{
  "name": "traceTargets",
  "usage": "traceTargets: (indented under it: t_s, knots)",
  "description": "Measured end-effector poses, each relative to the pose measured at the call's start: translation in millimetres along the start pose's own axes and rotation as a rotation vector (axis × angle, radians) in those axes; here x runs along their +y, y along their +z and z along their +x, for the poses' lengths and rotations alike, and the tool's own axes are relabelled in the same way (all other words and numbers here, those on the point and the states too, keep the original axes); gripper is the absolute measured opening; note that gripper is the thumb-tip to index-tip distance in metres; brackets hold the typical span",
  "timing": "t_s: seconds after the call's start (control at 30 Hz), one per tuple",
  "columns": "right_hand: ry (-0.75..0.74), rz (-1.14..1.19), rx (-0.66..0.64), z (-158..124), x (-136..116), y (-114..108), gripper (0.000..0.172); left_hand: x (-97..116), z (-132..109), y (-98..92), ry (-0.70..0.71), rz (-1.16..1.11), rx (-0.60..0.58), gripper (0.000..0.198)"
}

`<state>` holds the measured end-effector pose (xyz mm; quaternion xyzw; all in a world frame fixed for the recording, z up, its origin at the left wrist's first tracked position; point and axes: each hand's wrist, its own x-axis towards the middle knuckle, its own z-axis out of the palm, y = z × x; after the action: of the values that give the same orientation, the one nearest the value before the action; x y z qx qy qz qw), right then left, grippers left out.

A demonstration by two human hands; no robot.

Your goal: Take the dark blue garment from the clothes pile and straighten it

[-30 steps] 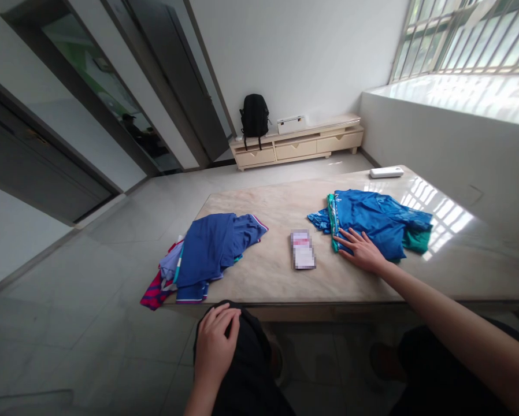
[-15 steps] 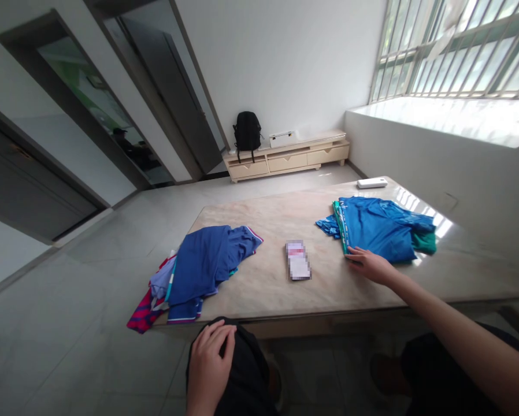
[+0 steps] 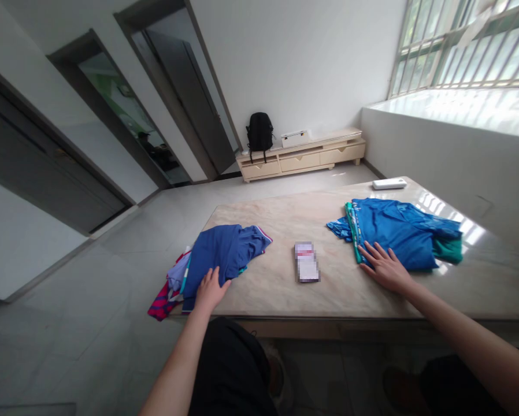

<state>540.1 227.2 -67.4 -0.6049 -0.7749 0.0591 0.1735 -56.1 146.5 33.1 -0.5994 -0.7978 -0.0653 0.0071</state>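
Observation:
My left hand (image 3: 210, 290) lies on the near edge of a heap of clothes (image 3: 218, 257), dark blue on top with striped red and light blue pieces beneath, at the table's left front corner; its fingers rest on the cloth. My right hand (image 3: 385, 267) lies flat with fingers spread at the near edge of a stack of bright blue and green garments (image 3: 400, 231) on the right. A phone (image 3: 307, 262) lies flat between the two piles.
The marble table (image 3: 285, 219) stands by a low white wall under a barred window. A white remote (image 3: 389, 184) lies at its far right corner. A low cabinet (image 3: 300, 156) with a black backpack (image 3: 259, 132) stands against the back wall.
My left hand has risen from my lap onto the dark blue heap. My right hand stays at the edge of the bright blue stack, fingers now spread flat.

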Motion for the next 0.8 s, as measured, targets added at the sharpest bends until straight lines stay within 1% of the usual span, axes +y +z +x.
traceTargets:
  t_s: [0.1, 0.17, 0.23, 0.3, 0.37, 0.43, 0.47, 0.5, 0.57, 0.6, 0.63, 0.67, 0.7, 0.73, 0.77, 0.8]
  knots:
    - [0.02, 0.051, -0.006, -1.4, 4.6, 7.6, 0.076, -1.9, 0.4, 4.6, -0.028, 0.007, -0.063, 0.058]
    - [0.045, 0.105, -0.011, 2.9, 4.3, 8.4, 0.077, -3.1, -4.4, 3.8, -0.049, 0.002, -0.065, 0.049]
    - [0.085, 0.172, -0.012, 8.4, -1.4, 7.1, 0.077, -3.6, -9.2, -1.0, -0.082, -0.013, -0.051, 0.038]
    - [0.127, 0.255, -0.006, 12.5, -12.9, 3.5, 0.074, -2.9, -12.5, -9.4, -0.126, -0.041, -0.025, 0.031]
    - [0.156, 0.361, 0.005, 13.8, -29.5, -2.3, 0.073, 0.0, -13.6, -20.9, -0.176, -0.082, 0.023, 0.029]
    - [0.181, 0.492, -0.005, 11.6, -51.4, -9.0, 0.072, 8.5, -13.4, -35.0, -0.212, -0.141, 0.087, 0.03]
    - [0.192, 0.57, -0.033, 8.9, -64.8, -12.3, 0.071, 16.4, -13.9, -42.8, -0.215, -0.179, 0.122, 0.032]
    - [0.201, 0.657, -0.083, 5.2, -80.0, -15.3, 0.071, 27.6, -16.1, -50.8, -0.206, -0.223, 0.155, 0.033]
    - [0.191, 0.839, -0.242, -6.1, -116.2, -21.4, 0.074, 61.0, -30.2, -66.8, -0.152, -0.323, 0.204, 0.035]
    - [0.175, 0.94, -0.345, -13.5, -136.5, -24.8, 0.077, 82.7, -44.3, -74.2, -0.107, -0.377, 0.215, 0.035]
    - [0.164, 1.037, -0.44, -21.8, -157.4, -29.0, 0.079, 106.6, -63.7, -80.7, -0.044, -0.443, 0.204, 0.035]
    - [0.159, 1.173, -0.566, -30.9, -177.9, -33.8, 0.08, 131.4, -88.0, -86.0, 0.024, -0.503, 0.175, 0.032]
    - [0.203, 1.439, -0.768, -40.6, -197.0, -39.4, 0.08, 155.6, -116.1, -90.0, 0.135, -0.597, 0.11, 0.029]
    - [0.242, 1.64, -0.924, -50.5, -213.9, -45.4, 0.079, 177.7, -146.0, -92.3, 0.337, -0.8, -0.051, 0.028]
    - [0.258, 1.762, -1.054, -60.6, -227.7, -51.2, 0.077, 196.4, -175.6, -92.8, 0.519, -0.94, -0.245, 0.027]
    - [0.269, 1.833, -1.166, -70.5, -238.2, -56.2, 0.075, 211.0, -203.0, -91.4, 0.645, -1.019, -0.442, 0.028]
